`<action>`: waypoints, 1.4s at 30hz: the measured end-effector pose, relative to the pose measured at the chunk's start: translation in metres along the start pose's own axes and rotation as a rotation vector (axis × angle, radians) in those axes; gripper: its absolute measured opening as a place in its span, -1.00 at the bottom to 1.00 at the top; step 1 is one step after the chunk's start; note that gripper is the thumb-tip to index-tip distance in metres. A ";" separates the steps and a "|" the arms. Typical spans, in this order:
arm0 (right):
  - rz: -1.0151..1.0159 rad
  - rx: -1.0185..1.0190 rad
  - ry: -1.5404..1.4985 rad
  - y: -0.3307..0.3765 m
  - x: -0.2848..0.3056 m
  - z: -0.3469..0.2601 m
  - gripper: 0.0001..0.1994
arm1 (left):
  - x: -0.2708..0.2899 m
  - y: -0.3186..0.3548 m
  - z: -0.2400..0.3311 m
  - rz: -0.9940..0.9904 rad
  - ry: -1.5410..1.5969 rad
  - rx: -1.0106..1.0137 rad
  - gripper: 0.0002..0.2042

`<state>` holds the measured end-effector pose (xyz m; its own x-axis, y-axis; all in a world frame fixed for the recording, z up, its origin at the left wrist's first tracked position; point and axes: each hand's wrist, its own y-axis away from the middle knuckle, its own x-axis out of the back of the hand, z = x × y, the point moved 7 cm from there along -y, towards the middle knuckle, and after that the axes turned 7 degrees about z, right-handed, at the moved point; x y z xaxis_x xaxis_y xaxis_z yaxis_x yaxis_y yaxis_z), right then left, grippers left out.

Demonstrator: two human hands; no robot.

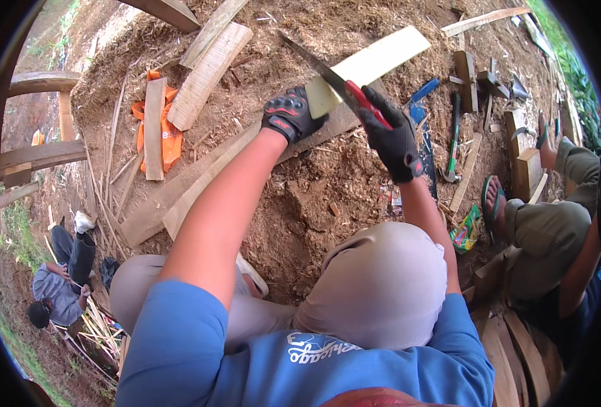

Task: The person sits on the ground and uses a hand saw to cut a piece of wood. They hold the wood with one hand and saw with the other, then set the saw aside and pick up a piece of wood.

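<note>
- Head view: left hand, black glove, clenched on the near end of a pale wood strip; strip angles up and away to the right, above the sawdust-strewn ground.
- Right hand, black glove, gripping the red handle of a long knife; blade lies across the strip just beside the left hand, tip pointing up-left.
- Long grey plank on the ground under both hands, running down to the lower left.
- Orange bag left of the plank, with a short board lying on it.
- Hammer and a blue tool on the ground right of the right hand, near.
- Another person's sandalled foot at right, beside wood blocks.
- A seated person at lower left, well apart.
</note>
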<state>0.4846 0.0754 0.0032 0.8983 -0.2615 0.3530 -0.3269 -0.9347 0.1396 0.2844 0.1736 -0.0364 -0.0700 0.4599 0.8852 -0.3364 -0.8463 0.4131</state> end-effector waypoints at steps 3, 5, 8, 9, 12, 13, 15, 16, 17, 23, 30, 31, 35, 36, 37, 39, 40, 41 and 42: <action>-0.009 0.065 0.023 0.024 -0.001 -0.017 -0.52 | -0.012 0.026 -0.001 0.016 -0.097 -0.033 -0.18; -0.042 0.033 -0.008 0.034 -0.004 -0.028 -0.50 | -0.033 0.024 -0.005 0.151 -0.150 -0.059 -0.27; -0.026 0.106 0.012 0.033 -0.004 -0.040 -0.49 | -0.039 0.025 0.000 0.300 -0.195 -0.023 -0.43; -0.019 0.125 0.024 0.033 -0.003 -0.043 -0.50 | -0.038 0.022 0.002 0.291 -0.152 0.004 -0.44; -0.024 0.147 0.061 0.027 -0.007 -0.049 -0.51 | -0.031 0.020 0.006 0.337 -0.112 0.061 -0.59; -0.042 0.129 0.074 0.025 -0.013 -0.050 -0.51 | -0.033 0.020 0.008 0.338 -0.122 0.090 -0.61; -0.072 0.102 0.103 0.027 -0.020 -0.053 -0.52 | -0.033 0.018 0.008 0.310 -0.141 0.120 -0.66; -0.084 0.091 0.118 0.030 -0.021 -0.057 -0.53 | -0.032 0.016 0.009 0.281 -0.150 0.121 -0.67; -0.096 0.080 0.134 0.033 -0.022 -0.058 -0.53 | -0.030 0.013 0.009 0.251 -0.159 0.122 -0.68; -0.127 0.277 0.058 0.057 -0.020 -0.051 -0.52 | -0.028 0.010 0.010 0.183 -0.129 0.188 -0.67; -0.094 0.242 0.258 0.136 0.054 -0.059 -0.52 | -0.011 0.008 0.013 0.061 -0.022 0.232 -0.57; -0.081 0.170 0.281 0.154 0.075 -0.048 -0.53 | -0.009 0.006 0.008 0.076 -0.037 0.224 -0.56; -0.143 0.096 0.277 0.215 0.160 -0.021 -0.44 | -0.004 -0.001 -0.002 0.023 -0.037 0.171 -0.55; -0.117 0.077 0.244 0.233 0.175 -0.024 -0.42 | -0.006 0.001 -0.001 0.030 -0.033 0.171 -0.54; -0.080 0.096 0.282 0.244 0.184 -0.045 -0.42 | -0.004 0.002 -0.003 0.043 -0.033 0.176 -0.54; -0.021 0.173 0.347 0.260 0.200 -0.060 -0.41 | 0.004 -0.001 0.003 0.031 -0.057 0.130 -0.51; -0.009 0.223 0.370 0.267 0.205 -0.059 -0.41 | 0.007 -0.002 -0.002 0.047 -0.059 0.124 -0.50; 0.001 0.272 0.393 0.274 0.208 -0.060 -0.42 | 0.011 -0.007 -0.013 0.006 0.044 0.224 -0.50; 0.069 0.230 0.260 0.281 0.218 -0.061 -0.41 | 0.015 -0.011 -0.023 -0.037 0.148 0.327 -0.50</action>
<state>0.5704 -0.2297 0.1753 0.7622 -0.2837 0.5818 -0.2831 -0.9544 -0.0945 0.2655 0.1957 -0.0329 -0.2065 0.5059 0.8375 -0.0248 -0.8584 0.5124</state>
